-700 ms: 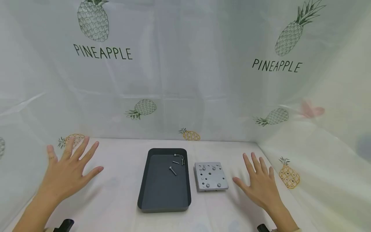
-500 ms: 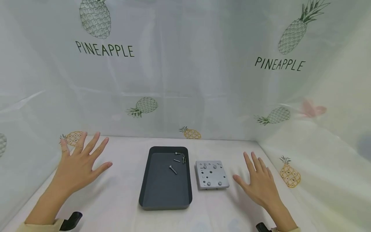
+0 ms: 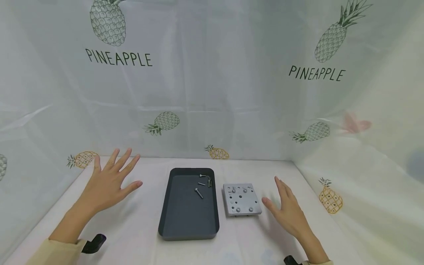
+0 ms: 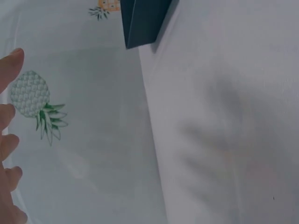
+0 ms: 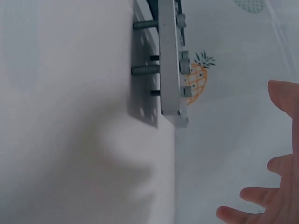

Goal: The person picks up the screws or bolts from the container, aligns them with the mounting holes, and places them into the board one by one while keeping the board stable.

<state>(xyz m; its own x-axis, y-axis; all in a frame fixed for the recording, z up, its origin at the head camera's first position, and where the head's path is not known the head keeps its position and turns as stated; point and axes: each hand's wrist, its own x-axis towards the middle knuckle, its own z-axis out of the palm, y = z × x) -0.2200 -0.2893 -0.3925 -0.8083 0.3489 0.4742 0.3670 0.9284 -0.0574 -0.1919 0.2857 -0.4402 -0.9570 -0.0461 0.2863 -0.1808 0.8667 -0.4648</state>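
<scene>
Plate (image 3: 241, 199), grey metal with screws in its holes, is lying on the surface (image 3: 132, 228) just to the 3 o'clock side of the dark tray (image 3: 172, 224). I am holding my right hand (image 3: 287, 213) at the plate's 3 o'clock, near it, grip fully spread and gripping nothing. I am hovering my left hand (image 3: 107, 184) at the tray's 9 o'clock, fingers splayed, also holding nothing. Loose screws (image 3: 198, 193) are lying at the tray's 12 o'clock end.
</scene>
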